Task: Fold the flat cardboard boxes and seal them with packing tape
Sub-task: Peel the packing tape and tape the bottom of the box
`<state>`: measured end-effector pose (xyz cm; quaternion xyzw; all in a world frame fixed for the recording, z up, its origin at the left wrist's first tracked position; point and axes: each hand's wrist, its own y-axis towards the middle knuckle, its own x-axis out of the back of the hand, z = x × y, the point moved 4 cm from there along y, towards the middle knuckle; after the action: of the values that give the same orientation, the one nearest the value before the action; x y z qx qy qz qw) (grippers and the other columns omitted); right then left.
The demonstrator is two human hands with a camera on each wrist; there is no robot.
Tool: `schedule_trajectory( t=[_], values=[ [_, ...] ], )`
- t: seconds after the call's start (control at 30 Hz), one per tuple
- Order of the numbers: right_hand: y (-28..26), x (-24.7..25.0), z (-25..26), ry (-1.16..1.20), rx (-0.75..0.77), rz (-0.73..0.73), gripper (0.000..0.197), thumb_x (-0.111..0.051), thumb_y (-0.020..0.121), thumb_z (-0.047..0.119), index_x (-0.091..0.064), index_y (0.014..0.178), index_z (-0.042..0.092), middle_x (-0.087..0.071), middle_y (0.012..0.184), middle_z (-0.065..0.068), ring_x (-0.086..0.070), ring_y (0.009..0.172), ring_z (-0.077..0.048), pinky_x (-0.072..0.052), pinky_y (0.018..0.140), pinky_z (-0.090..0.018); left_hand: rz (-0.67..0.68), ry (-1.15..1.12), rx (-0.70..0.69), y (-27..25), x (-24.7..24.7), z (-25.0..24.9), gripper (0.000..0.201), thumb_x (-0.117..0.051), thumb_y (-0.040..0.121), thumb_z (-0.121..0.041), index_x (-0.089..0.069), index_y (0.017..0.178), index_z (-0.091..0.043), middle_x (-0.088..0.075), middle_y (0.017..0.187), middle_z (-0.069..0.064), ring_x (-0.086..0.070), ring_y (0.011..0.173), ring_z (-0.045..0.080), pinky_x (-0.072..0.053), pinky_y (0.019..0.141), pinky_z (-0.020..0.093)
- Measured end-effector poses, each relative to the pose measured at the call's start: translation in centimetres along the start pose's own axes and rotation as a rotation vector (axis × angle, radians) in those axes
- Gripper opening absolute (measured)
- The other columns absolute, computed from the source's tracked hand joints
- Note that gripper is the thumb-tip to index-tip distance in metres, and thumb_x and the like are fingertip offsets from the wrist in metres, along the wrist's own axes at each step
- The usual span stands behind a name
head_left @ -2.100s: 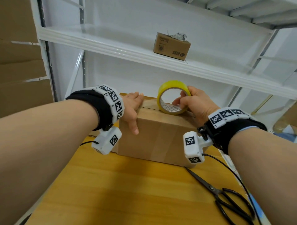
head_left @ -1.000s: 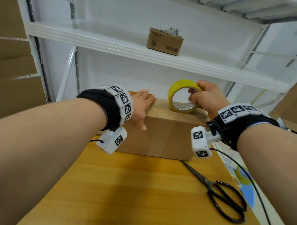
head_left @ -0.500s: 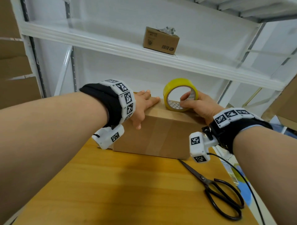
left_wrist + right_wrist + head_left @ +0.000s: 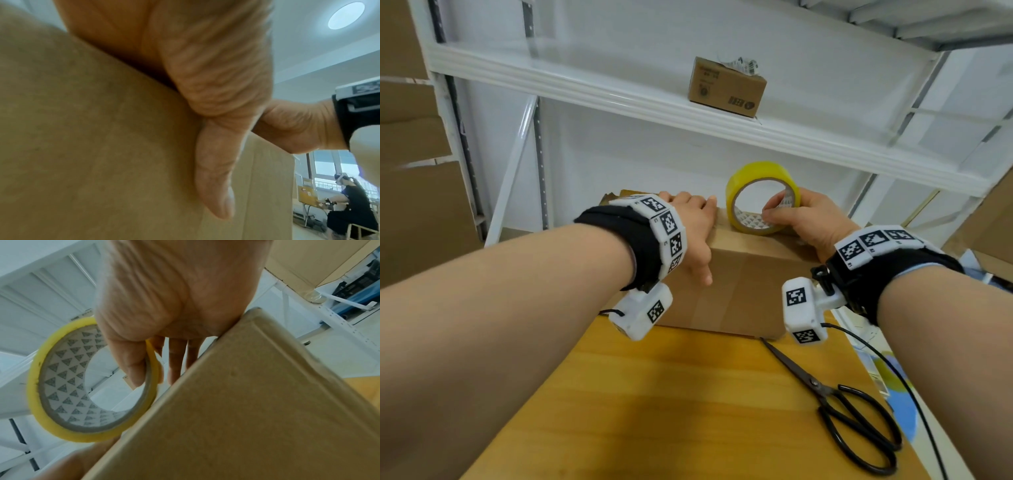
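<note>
A closed brown cardboard box stands on the wooden table. My left hand lies flat on the box's top left, its thumb pressed down the near side of the box. My right hand grips a yellow roll of packing tape that stands on edge on the box top. The thumb reaches into the core of the tape roll and the other fingers wrap its outside, above the box.
Black scissors lie on the table at the front right of the box. A white shelf above carries a small printed carton. Flat cardboard leans at the left. Another person sits far off.
The right hand has rolled the tape from the box's right part leftward toward the left hand. The left hand stays pressed on the box.
</note>
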<state>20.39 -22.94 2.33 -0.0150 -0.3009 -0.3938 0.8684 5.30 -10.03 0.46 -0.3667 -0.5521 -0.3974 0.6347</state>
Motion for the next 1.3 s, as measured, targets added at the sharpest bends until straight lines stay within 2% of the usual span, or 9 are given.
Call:
schedule_trajectory(
  t=[0.17,0.3,0.4,0.57,0.83,0.93,1.03,1.2,1.3],
  values=[
    [0.7,-0.3,1.8,0.061,0.037,-0.001,0.013,-0.079,0.072,0.016,-0.069,0.073,0.025,-0.071,0.082,-0.004,-0.068,0.083,-0.022,-0.054,0.088,-0.041,-0.003,0.085,0.034,-0.3,2.4,1.2,0.12,-0.074,0.055,-0.072,-0.021,0.147,-0.017,-0.04,0.141,0.008,-0.037,0.128,0.031,-0.032,0.108,0.051],
    [1.5,-1.7,3.7,0.05,0.063,0.018,0.011,-0.078,0.065,0.024,-0.069,0.071,0.025,-0.071,0.076,-0.002,-0.068,0.082,-0.024,-0.054,0.088,-0.043,0.035,0.073,0.081,-1.1,3.6,3.2,0.111,-0.078,0.056,-0.066,-0.027,0.144,-0.02,-0.041,0.138,0.007,-0.038,0.126,0.029,-0.037,0.103,0.046],
    [1.7,-3.7,4.1,-0.037,0.067,0.08,0.013,-0.079,0.07,0.025,-0.067,0.076,0.024,-0.07,0.08,-0.003,-0.066,0.081,-0.023,-0.052,0.074,-0.036,0.106,0.03,0.098,-1.5,1.7,4.2,0.117,-0.079,0.06,-0.06,-0.015,0.149,-0.022,-0.031,0.148,0.007,-0.031,0.134,0.031,-0.032,0.106,0.046],
    [1.1,-4.3,2.0,-0.085,0.017,0.128,0.017,-0.081,0.075,0.028,-0.067,0.083,0.024,-0.067,0.074,0.003,-0.061,0.073,-0.017,-0.047,0.068,-0.032,0.133,-0.04,0.06,-1.6,-0.1,3.8,0.126,-0.075,0.068,-0.059,0.009,0.153,-0.019,0.0,0.161,0.006,-0.005,0.147,0.03,-0.011,0.117,0.046],
    [0.2,-3.9,1.6,-0.058,0.005,0.192,0.036,-0.085,0.066,0.049,-0.066,0.089,0.031,-0.071,0.084,0.005,-0.067,0.082,-0.017,-0.054,0.079,-0.037,0.083,-0.104,0.047,0.8,-1.2,1.7,0.139,-0.06,0.052,-0.087,0.009,0.153,-0.021,0.012,0.161,0.007,0.014,0.147,0.026,0.0,0.119,0.052],
    [0.5,-3.7,1.5,0.0,0.004,0.128,0.027,-0.082,0.057,0.037,-0.068,0.079,0.032,-0.075,0.09,-0.004,-0.071,0.091,-0.028,-0.056,0.092,-0.049,0.067,-0.109,0.032,0.8,-1.6,2.2,0.14,-0.059,0.052,-0.088,0.01,0.153,-0.021,0.015,0.16,0.005,0.016,0.147,0.024,0.001,0.118,0.053],
    [0.3,-2.9,1.3,0.149,-0.027,0.03,0.02,-0.067,0.06,0.012,-0.061,0.074,0.025,-0.076,0.092,-0.01,-0.072,0.094,-0.027,-0.055,0.093,-0.052,0.078,-0.095,0.044,0.4,-1.3,2.1,0.141,-0.061,0.056,-0.085,0.017,0.151,-0.015,0.02,0.159,0.007,0.017,0.146,0.024,0.001,0.118,0.053],
    [-0.6,-1.1,0.7,0.282,-0.083,-0.027,0.031,-0.044,0.07,-0.013,-0.049,0.076,0.017,-0.077,0.09,-0.004,-0.07,0.079,-0.015,-0.052,0.062,-0.028,0.093,-0.102,0.026,0.0,-1.1,1.9,0.135,-0.061,0.061,-0.082,0.021,0.15,-0.022,0.023,0.158,0.005,0.017,0.146,0.024,0.001,0.118,0.053],
    [-0.7,-1.0,0.9,0.27,-0.076,-0.025,0.029,-0.047,0.072,-0.01,-0.049,0.079,0.018,-0.077,0.09,-0.004,-0.069,0.078,-0.018,-0.051,0.063,-0.029,0.099,-0.093,0.006,-0.2,-0.9,1.6,0.13,-0.061,0.063,-0.081,0.022,0.149,-0.031,0.024,0.158,0.003,0.017,0.146,0.025,0.001,0.117,0.056]
  ],
)
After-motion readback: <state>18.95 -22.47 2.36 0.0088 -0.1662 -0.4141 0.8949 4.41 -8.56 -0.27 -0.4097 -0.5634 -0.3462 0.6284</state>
